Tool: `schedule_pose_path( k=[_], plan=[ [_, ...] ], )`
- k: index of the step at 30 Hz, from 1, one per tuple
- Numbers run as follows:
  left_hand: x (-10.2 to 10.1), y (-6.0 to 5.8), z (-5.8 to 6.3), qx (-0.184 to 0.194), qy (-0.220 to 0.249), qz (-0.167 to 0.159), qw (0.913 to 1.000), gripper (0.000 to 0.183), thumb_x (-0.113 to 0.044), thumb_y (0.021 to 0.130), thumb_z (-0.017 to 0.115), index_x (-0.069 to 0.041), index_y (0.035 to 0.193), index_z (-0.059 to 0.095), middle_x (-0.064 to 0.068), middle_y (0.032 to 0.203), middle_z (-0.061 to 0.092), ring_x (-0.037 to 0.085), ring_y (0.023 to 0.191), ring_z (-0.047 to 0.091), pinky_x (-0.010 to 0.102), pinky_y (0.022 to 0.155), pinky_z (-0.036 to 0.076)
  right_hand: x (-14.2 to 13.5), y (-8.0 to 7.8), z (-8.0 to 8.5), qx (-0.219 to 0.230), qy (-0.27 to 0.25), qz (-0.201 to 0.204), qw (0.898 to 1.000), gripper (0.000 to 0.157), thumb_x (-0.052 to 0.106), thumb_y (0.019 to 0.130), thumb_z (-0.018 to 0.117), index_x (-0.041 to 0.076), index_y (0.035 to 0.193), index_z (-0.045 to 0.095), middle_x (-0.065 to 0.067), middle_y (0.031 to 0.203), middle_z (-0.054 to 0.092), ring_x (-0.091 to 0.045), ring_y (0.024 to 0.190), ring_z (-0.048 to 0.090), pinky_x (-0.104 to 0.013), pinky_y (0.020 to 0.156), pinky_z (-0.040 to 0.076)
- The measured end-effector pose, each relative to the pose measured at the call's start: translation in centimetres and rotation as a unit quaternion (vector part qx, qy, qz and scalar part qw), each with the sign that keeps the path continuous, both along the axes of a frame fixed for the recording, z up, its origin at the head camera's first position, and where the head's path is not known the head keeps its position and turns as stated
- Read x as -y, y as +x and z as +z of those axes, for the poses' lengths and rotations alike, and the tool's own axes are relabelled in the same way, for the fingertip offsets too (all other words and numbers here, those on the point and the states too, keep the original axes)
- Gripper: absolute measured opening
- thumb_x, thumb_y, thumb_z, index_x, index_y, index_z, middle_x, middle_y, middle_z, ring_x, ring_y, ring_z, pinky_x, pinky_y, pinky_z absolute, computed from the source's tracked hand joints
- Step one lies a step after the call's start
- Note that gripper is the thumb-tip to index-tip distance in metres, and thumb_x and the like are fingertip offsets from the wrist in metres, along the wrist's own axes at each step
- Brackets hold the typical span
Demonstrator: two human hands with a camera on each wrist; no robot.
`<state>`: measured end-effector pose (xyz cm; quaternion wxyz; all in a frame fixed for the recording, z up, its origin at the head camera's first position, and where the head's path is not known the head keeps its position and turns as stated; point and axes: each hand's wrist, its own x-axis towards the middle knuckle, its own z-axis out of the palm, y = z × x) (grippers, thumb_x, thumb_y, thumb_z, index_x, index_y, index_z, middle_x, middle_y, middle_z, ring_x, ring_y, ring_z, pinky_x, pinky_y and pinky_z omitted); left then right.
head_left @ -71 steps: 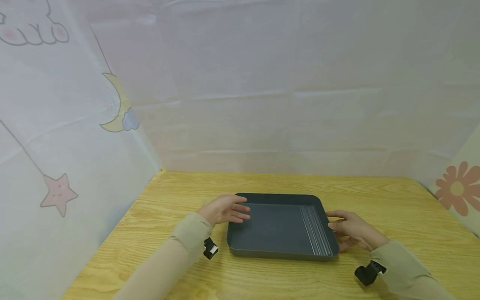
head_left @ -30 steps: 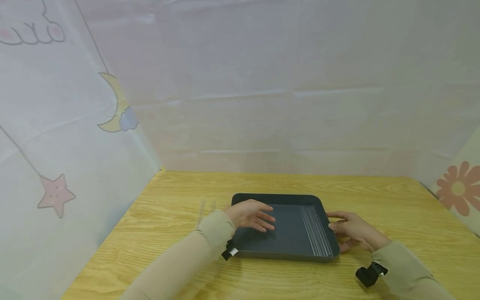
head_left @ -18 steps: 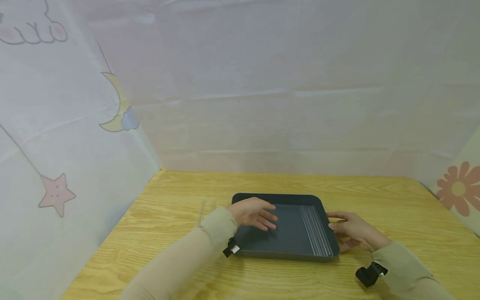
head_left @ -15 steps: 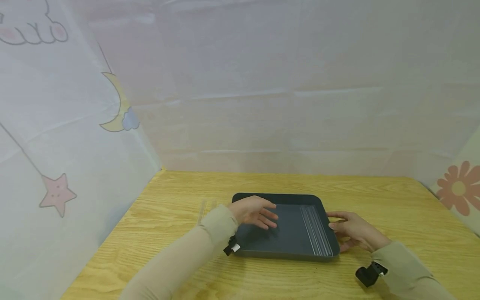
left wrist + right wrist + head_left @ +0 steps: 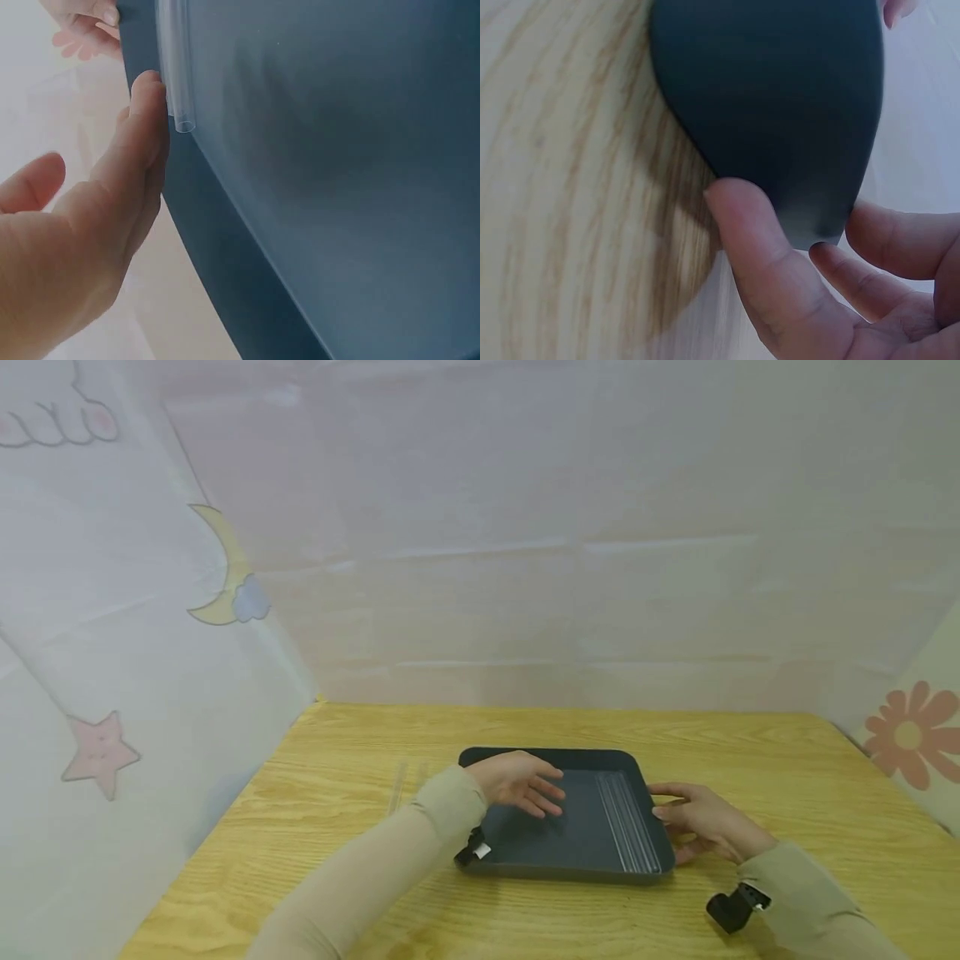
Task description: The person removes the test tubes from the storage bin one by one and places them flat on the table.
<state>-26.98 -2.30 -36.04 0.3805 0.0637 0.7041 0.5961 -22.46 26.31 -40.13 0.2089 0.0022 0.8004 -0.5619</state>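
Observation:
A dark grey rectangular tray sits on the wooden table. Along its right inner side lie several clear tubes, parallel to one another; in the left wrist view a hollow tube end shows. My left hand hovers over the left half of the tray, fingers spread and pointing right, holding nothing. At the tray's right side, my right hand grips the wall. The right wrist view has its fingers against the outer face of the tray, from the lower edge to the rim.
More clear tubes lie on the table left of the tray, partly behind the left sleeve. Printed cloth walls enclose the table's back and sides.
My left hand has moved right, from the tray's left edge to over its inside, exposing the tubes on the table. The right hand keeps its hold; the head view has shifted slightly.

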Motion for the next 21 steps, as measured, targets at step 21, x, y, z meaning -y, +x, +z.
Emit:
schedule_pose_path(
  k=[21],
  plan=[
    [-3.2, -1.7, -2.8, 0.033, 0.005, -0.048, 0.9983, 0.04, -0.006, 0.103, 0.047, 0.009, 0.14, 0.044, 0.028, 0.133, 0.053, 0.042, 0.121, 0.053, 0.049, 0.099, 0.046, 0.3, 0.3, 0.0, -0.009, -0.007, -0.006, 1.0, 0.057, 0.002, 0.1, 0.049, -0.014, 0.147, 0.021, -0.018, 0.107, 0.065, -0.031, 0.089, 0.068, -0.046, 0.059, 0.058]
  ],
)
